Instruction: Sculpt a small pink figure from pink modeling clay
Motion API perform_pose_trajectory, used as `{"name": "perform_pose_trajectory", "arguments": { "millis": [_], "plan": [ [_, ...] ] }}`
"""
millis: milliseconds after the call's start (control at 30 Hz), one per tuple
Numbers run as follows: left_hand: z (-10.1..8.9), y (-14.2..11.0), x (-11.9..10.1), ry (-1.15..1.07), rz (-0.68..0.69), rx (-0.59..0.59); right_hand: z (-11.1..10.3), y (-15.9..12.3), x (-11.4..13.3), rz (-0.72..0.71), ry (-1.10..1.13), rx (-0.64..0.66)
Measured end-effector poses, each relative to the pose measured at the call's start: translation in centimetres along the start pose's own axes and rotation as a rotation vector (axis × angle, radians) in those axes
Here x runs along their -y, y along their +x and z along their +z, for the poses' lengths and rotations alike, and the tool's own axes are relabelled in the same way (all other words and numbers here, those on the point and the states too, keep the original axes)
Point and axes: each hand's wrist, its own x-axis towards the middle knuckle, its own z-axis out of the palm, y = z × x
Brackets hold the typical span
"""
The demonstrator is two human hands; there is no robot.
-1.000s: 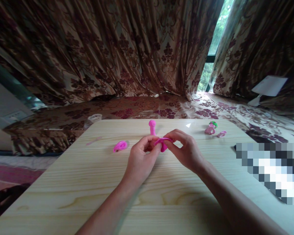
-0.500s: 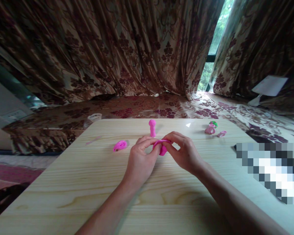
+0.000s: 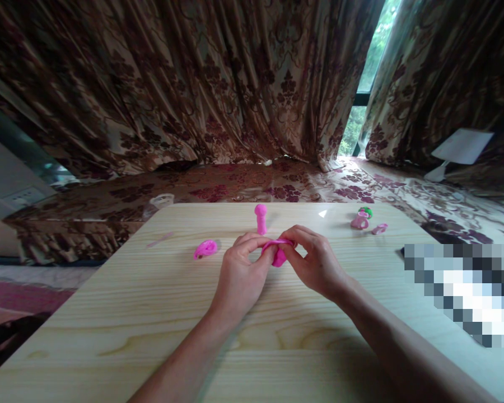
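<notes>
Between both hands is a soft pink piece of modelling clay (image 3: 279, 258), with a thin stretched upper edge and a lump hanging below. My left hand (image 3: 243, 274) pinches its left side between thumb and fingers. On the opposite side, my right hand (image 3: 317, 260) grips the edge the same way. Just behind the hands a pink clay figure (image 3: 261, 219) stands upright, a round ball on a narrower stem. To the left lies a bright pink bundle (image 3: 205, 249) with a small dark spot; I cannot make out its exact kind.
A pale wood-grain table (image 3: 159, 313) lies under the hands. At its back right sit a pink and green small object (image 3: 362, 218) and a pink piece (image 3: 380, 229). A pixelated object (image 3: 466, 291) covers the right edge. Beyond are patterned curtains (image 3: 235, 84) and a white lamp (image 3: 462, 146).
</notes>
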Motion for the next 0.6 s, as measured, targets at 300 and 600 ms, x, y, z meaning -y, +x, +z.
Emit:
{"name": "perform_pose_trajectory", "arguments": {
  "millis": [300, 600],
  "plan": [
    [-0.2, 0.2, 0.0, -0.069, -0.064, -0.019, -0.2, 0.3, 0.1, 0.005, 0.094, -0.036],
    [0.0, 0.3, 0.8, -0.382, -0.321, -0.030, -0.2, 0.2, 0.0, 0.146, 0.112, 0.048]
  ]
}}
